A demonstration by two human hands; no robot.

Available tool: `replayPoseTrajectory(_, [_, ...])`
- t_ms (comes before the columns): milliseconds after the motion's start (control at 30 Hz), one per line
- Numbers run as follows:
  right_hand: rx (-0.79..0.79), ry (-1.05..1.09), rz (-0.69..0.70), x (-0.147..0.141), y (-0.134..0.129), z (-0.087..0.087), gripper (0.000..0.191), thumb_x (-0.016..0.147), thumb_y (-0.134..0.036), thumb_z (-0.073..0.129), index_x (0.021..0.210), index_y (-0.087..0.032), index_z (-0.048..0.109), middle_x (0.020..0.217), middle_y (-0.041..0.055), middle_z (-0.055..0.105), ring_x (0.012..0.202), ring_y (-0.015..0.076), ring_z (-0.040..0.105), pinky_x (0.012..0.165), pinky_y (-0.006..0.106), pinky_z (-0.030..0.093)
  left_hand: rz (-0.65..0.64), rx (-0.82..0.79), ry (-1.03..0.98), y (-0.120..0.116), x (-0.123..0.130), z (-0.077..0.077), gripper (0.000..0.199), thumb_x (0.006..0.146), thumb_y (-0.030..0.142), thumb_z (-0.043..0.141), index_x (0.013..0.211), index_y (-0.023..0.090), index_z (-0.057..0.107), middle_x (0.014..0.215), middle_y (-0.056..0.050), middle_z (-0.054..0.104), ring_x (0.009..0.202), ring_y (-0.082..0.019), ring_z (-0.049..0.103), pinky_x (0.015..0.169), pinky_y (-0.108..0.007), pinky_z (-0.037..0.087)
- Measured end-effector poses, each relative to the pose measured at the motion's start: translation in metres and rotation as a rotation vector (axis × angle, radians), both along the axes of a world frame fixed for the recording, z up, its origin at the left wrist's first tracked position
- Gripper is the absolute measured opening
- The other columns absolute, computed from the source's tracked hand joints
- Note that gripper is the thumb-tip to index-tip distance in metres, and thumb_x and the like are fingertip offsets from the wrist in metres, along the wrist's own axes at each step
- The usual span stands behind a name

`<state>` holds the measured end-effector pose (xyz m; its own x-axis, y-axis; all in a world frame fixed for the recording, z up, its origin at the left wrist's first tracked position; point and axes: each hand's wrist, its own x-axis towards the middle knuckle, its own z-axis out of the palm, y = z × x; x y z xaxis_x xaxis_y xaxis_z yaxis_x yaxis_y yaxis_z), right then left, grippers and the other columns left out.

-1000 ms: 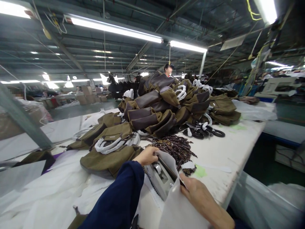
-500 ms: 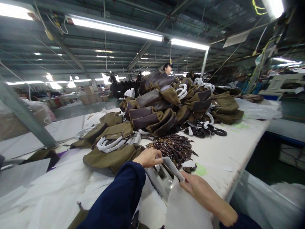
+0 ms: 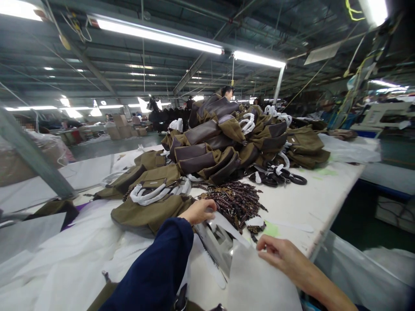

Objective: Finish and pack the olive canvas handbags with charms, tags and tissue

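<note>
Currently, handling centres on the pale sheet (image 3: pixel 259 276), lower middle of the frame. The bent right hand (image 3: pixel 280 255) curls at its edge, pinch unclear; beside a grey device (image 3: pixel 215 244), the palm-down left hand's (image 3: pixel 197 211) grip seemingly pinches its far end. Beyond, olive bags (image 3: pixel 194 157) heap the desk (image 3: pixel 308 207).

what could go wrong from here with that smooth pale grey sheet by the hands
The smooth pale grey sheet might snag on the light grey hard-cased device close beside it. It could also slip: the right hand is at its edge, but a firm grip isn't visible. The heap of dark braided cords near the left hand might get brushed.
</note>
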<state>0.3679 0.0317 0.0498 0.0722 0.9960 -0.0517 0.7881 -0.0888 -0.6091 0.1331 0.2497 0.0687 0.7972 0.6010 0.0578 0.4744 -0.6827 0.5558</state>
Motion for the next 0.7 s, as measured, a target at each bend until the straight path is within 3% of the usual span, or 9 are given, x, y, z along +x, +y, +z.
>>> replayPoseTrajectory(167, [-0.043, 0.053, -0.01, 0.006, -0.002, -0.004, 0.02, 0.078, -0.029, 0.06, 0.096, -0.023, 0.068, 0.063, -0.0056, 0.041, 0.062, 0.0138, 0.044, 0.06, 0.024, 0.029, -0.03, -0.008, 0.012, 0.003, 0.001, -0.001, 0.032, 0.074, 0.019, 0.069, 0.106, 0.019, 0.073, 0.109, -0.006, 0.072, 0.102, -0.022, 0.064, 0.096, -0.03, 0.045])
replayPoseTrajectory(333, [-0.093, 0.153, 0.02, 0.007, -0.001, -0.015, 0.017, 0.08, -0.028, 0.058, 0.087, -0.019, 0.07, 0.062, -0.0057, 0.034, 0.061, 0.012, 0.036, 0.057, 0.024, 0.026, -0.045, -0.001, 0.021, 0.004, 0.001, -0.001, 0.03, 0.074, 0.018, 0.067, 0.103, 0.019, 0.074, 0.11, -0.006, 0.072, 0.103, -0.022, 0.063, 0.098, -0.03, 0.044])
replayPoseTrajectory(500, [-0.246, 0.371, 0.185, 0.013, -0.02, -0.027, 0.018, 0.078, -0.029, 0.062, 0.089, -0.017, 0.07, 0.061, -0.006, 0.034, 0.06, 0.0107, 0.032, 0.054, 0.022, 0.023, -0.043, 0.003, 0.024, 0.004, 0.001, -0.002, 0.029, 0.074, 0.018, 0.067, 0.102, 0.02, 0.074, 0.108, -0.006, 0.072, 0.101, -0.022, 0.063, 0.097, -0.03, 0.044])
replayPoseTrajectory(600, [-0.297, 0.44, 0.225, 0.022, -0.044, -0.022, 0.022, 0.079, -0.036, 0.065, 0.088, -0.017, 0.07, 0.065, -0.0046, 0.041, 0.063, 0.0109, 0.036, 0.055, 0.022, 0.026, -0.042, 0.005, 0.025, 0.004, 0.001, -0.003, 0.028, 0.075, 0.019, 0.067, 0.102, 0.02, 0.074, 0.109, -0.006, 0.071, 0.102, -0.022, 0.063, 0.098, -0.03, 0.044])
replayPoseTrajectory(700, [-0.346, 0.467, 0.245, 0.031, -0.065, -0.006, 0.026, 0.079, -0.043, 0.067, 0.085, -0.018, 0.069, 0.074, -0.0016, 0.053, 0.07, 0.0134, 0.045, 0.061, 0.021, 0.034, -0.042, 0.009, 0.028, 0.005, 0.001, -0.004, 0.028, 0.075, 0.02, 0.066, 0.102, 0.021, 0.073, 0.109, -0.006, 0.071, 0.102, -0.022, 0.062, 0.098, -0.031, 0.043])
